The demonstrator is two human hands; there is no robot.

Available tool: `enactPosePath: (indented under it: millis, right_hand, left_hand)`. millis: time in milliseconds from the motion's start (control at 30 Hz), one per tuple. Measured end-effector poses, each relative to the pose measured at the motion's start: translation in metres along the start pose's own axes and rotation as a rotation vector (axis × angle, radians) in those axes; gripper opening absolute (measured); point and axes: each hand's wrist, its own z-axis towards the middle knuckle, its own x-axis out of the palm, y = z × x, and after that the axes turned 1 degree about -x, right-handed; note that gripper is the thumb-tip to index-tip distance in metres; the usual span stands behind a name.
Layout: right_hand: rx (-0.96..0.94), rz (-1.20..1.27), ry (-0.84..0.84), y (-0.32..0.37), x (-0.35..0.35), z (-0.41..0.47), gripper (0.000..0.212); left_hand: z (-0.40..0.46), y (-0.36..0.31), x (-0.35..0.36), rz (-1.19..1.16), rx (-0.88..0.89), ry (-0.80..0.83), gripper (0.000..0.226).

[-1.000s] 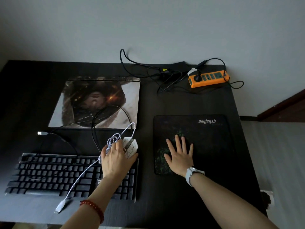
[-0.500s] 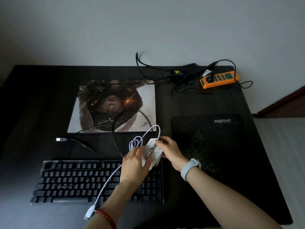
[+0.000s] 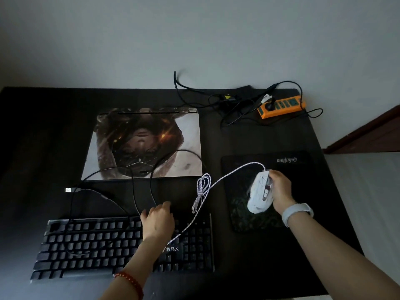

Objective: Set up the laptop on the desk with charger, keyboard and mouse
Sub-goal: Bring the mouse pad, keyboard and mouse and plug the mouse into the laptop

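- We are holding the mouse in our right hand, fingers and thumb curled round its right flank; it is tilted on edge over the mouse pad, and we cannot tell whether its lower end is touching the pad.
- We are judging the mouse light and rigid, a hard plastic shell: a side grip across the flanks is looking sufficient, and we are keeping clear of the buttons.
- Its braided cable is trailing left from the nose, with a bundled coil lying on the worktop and the rest running over the keyboard. We are judging it limp and prone to snagging on keycaps; it is best taken near the plug end, which is hidden under our left arm.
- Our left hand is resting loosely curled at the keyboard's far edge, holding nothing.
- The laptop is lying closed, a black cable looping across its lid; its plug is lying free.
- The charger cables and power strip are sitting at the far right corner, not connected to the laptop.
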Motion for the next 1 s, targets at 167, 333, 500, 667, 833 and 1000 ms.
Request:
enactPosePath:
  millis: [167, 333, 500, 667, 833, 1000]
  right_hand:
    - [-0.035, -0.391, 0.076, -0.003, -0.021, 0.036, 0.016]
    - [-0.14, -0.8, 0.178, -0.002, -0.027, 0.053, 0.029]
    - [-0.291, -1.033, 0.128, 0.001, -0.019, 0.052, 0.032]
    - [-0.81, -1.158, 0.285, -0.006, 0.004, 0.028, 0.035]
    - [-1.11, -1.283, 0.725, -0.019, 0.044, 0.002, 0.049]
    - [-1.254, -1.388, 0.828, -0.017, 0.068, -0.005, 0.047]
  left_hand:
    - [0.007, -0.007, 0.002, 0.067, 0.079, 0.083, 0.036]
    - [-0.001, -0.033, 0.015, 0.126, 0.12, 0.109, 0.044]
    - [-0.004, -0.056, 0.023, 0.012, 0.088, 0.039, 0.025]
    - [0.001, -0.061, 0.024, -0.033, 0.009, 0.068, 0.031]
    - [-0.001, -0.06, 0.031, -0.015, 0.015, 0.008, 0.021]
    - [-0.007, -0.069, 0.017, -0.271, 0.152, -0.161, 0.016]
